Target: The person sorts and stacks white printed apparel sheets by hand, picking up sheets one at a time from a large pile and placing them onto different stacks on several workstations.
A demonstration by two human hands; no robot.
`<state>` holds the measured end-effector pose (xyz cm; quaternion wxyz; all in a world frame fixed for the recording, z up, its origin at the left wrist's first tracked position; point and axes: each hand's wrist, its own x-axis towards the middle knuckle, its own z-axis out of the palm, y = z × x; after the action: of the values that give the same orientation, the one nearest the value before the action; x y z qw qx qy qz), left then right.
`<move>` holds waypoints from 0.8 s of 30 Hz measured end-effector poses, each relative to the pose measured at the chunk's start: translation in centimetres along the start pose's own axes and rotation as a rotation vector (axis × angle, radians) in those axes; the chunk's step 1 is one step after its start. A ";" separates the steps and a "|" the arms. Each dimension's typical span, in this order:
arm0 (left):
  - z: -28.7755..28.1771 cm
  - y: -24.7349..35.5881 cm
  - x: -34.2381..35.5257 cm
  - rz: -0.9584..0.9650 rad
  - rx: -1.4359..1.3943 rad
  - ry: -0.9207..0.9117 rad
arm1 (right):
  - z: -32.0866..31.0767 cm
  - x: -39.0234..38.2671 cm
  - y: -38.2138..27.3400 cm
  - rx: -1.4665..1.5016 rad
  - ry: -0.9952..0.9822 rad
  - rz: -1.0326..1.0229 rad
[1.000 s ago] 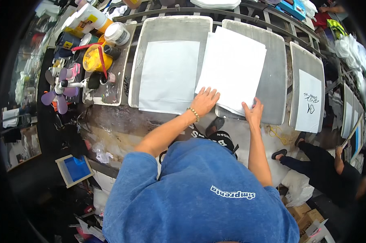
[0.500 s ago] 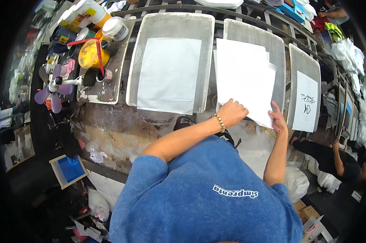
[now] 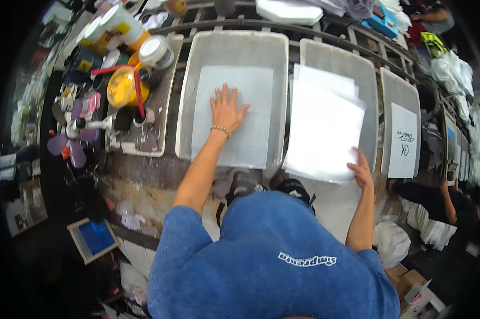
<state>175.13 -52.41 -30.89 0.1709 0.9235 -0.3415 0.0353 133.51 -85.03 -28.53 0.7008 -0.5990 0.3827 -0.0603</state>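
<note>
My left hand [image 3: 226, 109] lies flat with fingers spread on a white sheet [image 3: 250, 133] that rests in the left grey mesh tray [image 3: 234, 45]. My right hand [image 3: 362, 169] grips the near right corner of a stack of white sheets [image 3: 322, 130], which lies tilted over the middle grey mesh tray [image 3: 351, 61] and overhangs its near edge. I wear a beaded bracelet on my left wrist and a blue shirt.
A third tray [image 3: 394, 87] at right holds a white sheet with black marks [image 3: 403, 141]. Paint tubs, a yellow pot [image 3: 122, 87] and small bottles crowd the left bench. A blue framed screen [image 3: 93, 237] lies low left. Another person [image 3: 452, 204] sits at right.
My left hand has left the stack of sheets and moved left onto the sheet in the left tray. My right hand still holds the stack's corner.
</note>
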 end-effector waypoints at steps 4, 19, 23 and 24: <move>1.5 -4.8 5.3 -0.102 0.046 -0.003 | 2.1 -0.7 0.0 -0.061 -0.056 0.165; 5.7 14.8 -6.5 0.238 -0.443 -0.189 | 2.5 -4.2 -0.8 -0.165 0.139 -0.068; 2.4 20.6 -7.3 0.046 -0.426 -0.283 | 1.4 -5.7 2.9 -0.014 0.159 -0.061; 3.5 20.6 -7.4 0.050 -0.425 -0.300 | 2.0 -5.9 3.0 -0.099 0.164 -0.117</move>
<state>156.11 -63.61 -29.55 0.3076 0.8531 -0.3855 -0.1703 129.47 -79.40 -28.44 0.6318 -0.6474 0.4057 -0.1310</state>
